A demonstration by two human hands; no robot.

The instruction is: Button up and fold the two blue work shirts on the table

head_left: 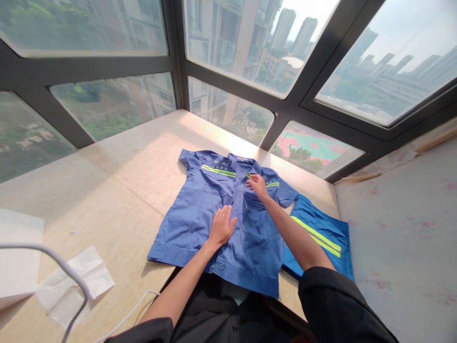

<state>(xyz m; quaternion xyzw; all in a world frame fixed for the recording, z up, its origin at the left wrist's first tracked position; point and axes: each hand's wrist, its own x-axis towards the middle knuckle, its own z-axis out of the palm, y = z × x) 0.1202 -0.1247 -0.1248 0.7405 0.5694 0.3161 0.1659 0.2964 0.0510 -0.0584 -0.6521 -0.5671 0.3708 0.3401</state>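
A blue short-sleeved work shirt (pixel 193 214) with yellow-green stripes lies spread front up on the ledge, collar away from me, its hem reaching over the near edge. My left hand (pixel 222 226) rests flat on the lower middle of the shirt, beside the front opening, fingers stretched out. Higher up, my right hand (pixel 257 185) is at the chest near the striped band, its fingers bent together on the shirt's cloth. The exact pinch is partly hidden by the hand. A large round button (pixel 220 267) shows at the waistband.
A folded brighter blue garment (pixel 321 221) with yellow-green stripes lies at the right, partly under my forearm. On the left are a white box (pixel 17 257), crumpled white paper (pixel 85 271) and a grey cable (pixel 71 271). Dark-framed windows (pixel 180 62) border the ledge.
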